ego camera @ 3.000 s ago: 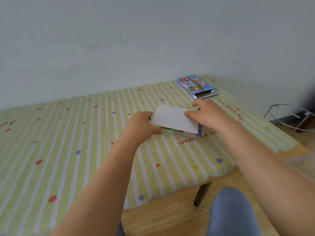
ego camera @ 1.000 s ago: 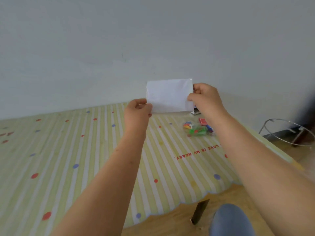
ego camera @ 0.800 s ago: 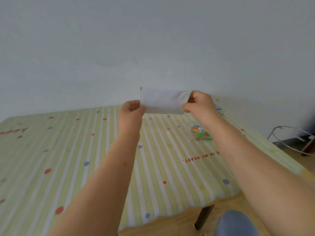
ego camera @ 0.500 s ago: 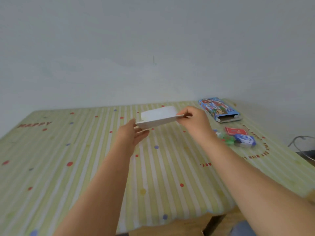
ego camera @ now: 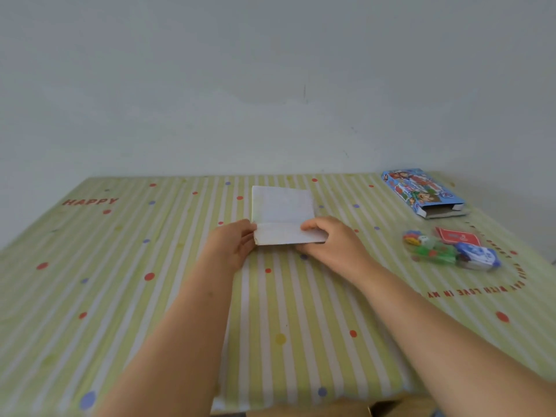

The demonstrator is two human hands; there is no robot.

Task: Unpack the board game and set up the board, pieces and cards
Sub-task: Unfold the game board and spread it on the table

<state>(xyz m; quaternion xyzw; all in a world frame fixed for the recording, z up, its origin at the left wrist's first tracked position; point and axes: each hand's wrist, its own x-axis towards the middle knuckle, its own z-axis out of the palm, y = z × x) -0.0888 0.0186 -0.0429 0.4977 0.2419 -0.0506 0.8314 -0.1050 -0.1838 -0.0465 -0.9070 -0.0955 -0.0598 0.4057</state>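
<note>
I had brought the folded board (ego camera: 282,216) down from mid-air onto the middle of the table (ego camera: 150,296); my left hand (ego camera: 233,246) pinched its left edge, my right hand (ego camera: 328,239) gripped the near fold. With the far flap half raised, an uneven pull might have torn the crease.

Single view only: wide-angle head-worn camera, above and behind both hands, facing forward and down along the forearms, which enter from the bottom edge. Left hand (ego camera: 233,248) and right hand (ego camera: 334,245) sit mid-frame, fairly close, with the folded white paper sheet (ego camera: 281,218) between them at centre. Green-and-white striped dotted tablecloth (ego camera: 120,266) fills the lower half, its near edge showing behind the wrists. Plain pale wall (ego camera: 270,85) beyond the hands fills the upper half. Blue printed cardboard box (ego camera: 421,191) lies well right of the right hand, near the frame edge.
</note>
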